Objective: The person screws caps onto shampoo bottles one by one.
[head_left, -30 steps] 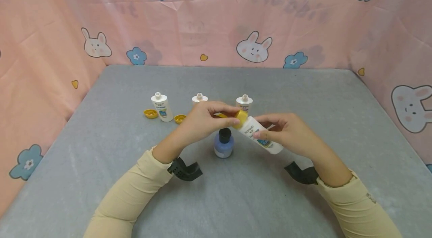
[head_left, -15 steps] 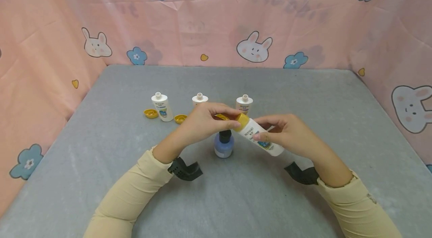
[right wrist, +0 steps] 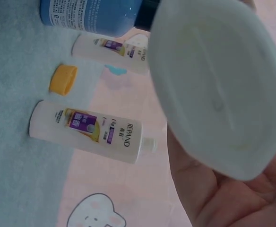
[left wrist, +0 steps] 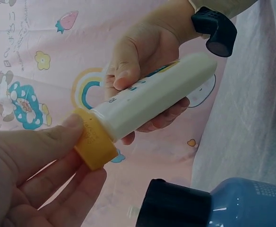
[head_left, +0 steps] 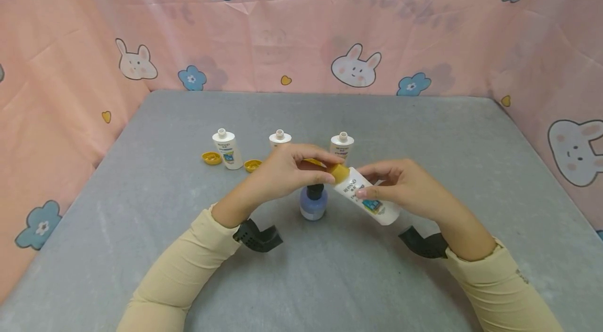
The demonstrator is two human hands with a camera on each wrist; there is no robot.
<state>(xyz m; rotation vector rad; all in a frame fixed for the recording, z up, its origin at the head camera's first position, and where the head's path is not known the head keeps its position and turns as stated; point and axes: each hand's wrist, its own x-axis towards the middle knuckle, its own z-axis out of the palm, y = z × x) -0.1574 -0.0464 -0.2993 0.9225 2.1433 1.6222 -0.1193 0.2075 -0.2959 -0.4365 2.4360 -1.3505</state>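
Note:
My left hand (head_left: 292,169) pinches the yellow cap (left wrist: 94,139) at the top of a white plastic bottle (head_left: 369,201). Around the bottle's body, my right hand (head_left: 407,188) keeps its grip. The bottle is held in the air, tilted, with its base towards the lower right in the head view. That base fills much of the right wrist view. Just below my left hand, a blue bottle (head_left: 313,206) with a black top (left wrist: 176,203) stands upright on the table. Whether the yellow cap is threaded on tightly I cannot tell.
Three capless white bottles stand in a row behind: a left bottle (head_left: 228,151), a middle bottle (head_left: 280,138) partly hidden by my left hand, and a right bottle (head_left: 341,144). Yellow caps (head_left: 212,158) lie beside them on the grey table (head_left: 301,279). A pink curtain (head_left: 301,23) hangs behind.
The held white bottle has turned a little, its base shifting down and to the right. My left fingers stay at the yellow cap, moving slightly right with it.

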